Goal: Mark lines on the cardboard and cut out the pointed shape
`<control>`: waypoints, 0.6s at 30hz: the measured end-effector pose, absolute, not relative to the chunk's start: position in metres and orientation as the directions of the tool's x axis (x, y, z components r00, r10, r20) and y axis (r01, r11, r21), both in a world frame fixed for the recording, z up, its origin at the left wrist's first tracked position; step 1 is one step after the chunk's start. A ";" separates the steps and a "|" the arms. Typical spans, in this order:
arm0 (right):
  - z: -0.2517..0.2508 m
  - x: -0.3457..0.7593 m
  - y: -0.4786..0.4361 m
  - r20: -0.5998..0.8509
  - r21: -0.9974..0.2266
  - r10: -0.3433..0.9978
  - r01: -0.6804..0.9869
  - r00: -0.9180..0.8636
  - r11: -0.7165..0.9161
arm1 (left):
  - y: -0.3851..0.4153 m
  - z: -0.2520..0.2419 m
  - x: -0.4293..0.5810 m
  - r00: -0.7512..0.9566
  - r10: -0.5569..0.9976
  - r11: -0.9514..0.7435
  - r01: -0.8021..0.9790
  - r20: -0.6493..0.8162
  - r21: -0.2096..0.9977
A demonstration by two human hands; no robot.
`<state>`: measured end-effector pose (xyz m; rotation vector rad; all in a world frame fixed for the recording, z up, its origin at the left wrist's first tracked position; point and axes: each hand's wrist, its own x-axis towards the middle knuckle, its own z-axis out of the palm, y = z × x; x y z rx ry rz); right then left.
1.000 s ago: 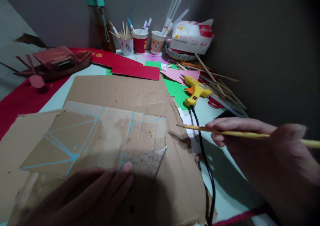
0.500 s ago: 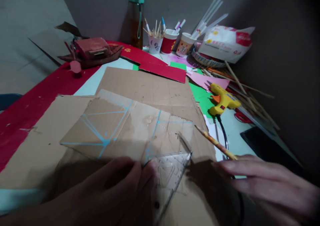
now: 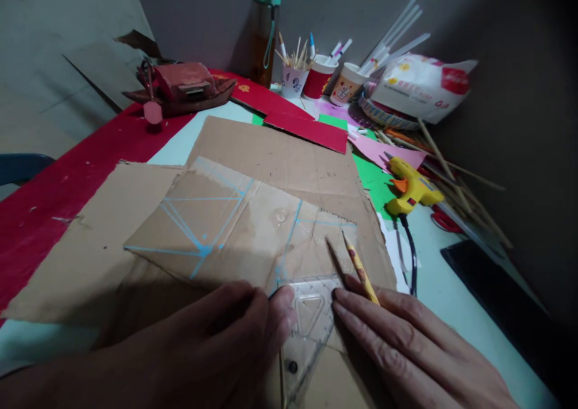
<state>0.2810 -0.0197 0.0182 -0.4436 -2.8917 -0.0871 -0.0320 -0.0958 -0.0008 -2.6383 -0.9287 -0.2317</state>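
A clear plastic set square (image 3: 309, 315) lies on a brown cardboard piece (image 3: 262, 216) marked with blue lines. My left hand (image 3: 226, 337) has its fingers drawn together, the tips gripping the set square's upper left corner at the cardboard's near edge. A yellow patterned pencil (image 3: 361, 270) is held between the fingers of my right hand (image 3: 406, 337), its point up and toward the back. The fingertips of that hand touch the set square's right edge. Larger cardboard sheets (image 3: 275, 150) lie underneath.
A yellow glue gun (image 3: 413, 186) with a black cord lies at right, near a dark phone-like slab (image 3: 487, 294). Behind stand paper cups (image 3: 320, 78), a bottle (image 3: 264, 41) and a white bag (image 3: 419, 87). A model boat (image 3: 180, 90) sits back left. Red card strips (image 3: 307, 132) lie behind the cardboard.
My right hand has moved left and in, bringing its fingertips onto the set square, and the pencil now stands steeper. My left hand stays at the corner. The view has shifted slightly left.
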 end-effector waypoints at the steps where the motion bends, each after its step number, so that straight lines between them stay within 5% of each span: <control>1: 0.017 0.281 -0.020 0.225 0.028 0.285 0.299 -0.932 0.954 | -0.093 0.003 -0.034 0.795 0.554 -0.745 0.606 0.247 -0.280; 8: 0.006 0.273 -0.032 0.317 -0.121 0.423 0.406 -0.849 0.906 | -0.090 0.007 -0.037 0.813 0.537 -0.753 0.582 0.226 -0.307; 18: 0.009 0.270 -0.031 0.330 -0.120 0.413 0.396 -0.849 0.910 | -0.096 0.004 -0.032 0.802 0.548 -0.728 0.597 0.239 -0.336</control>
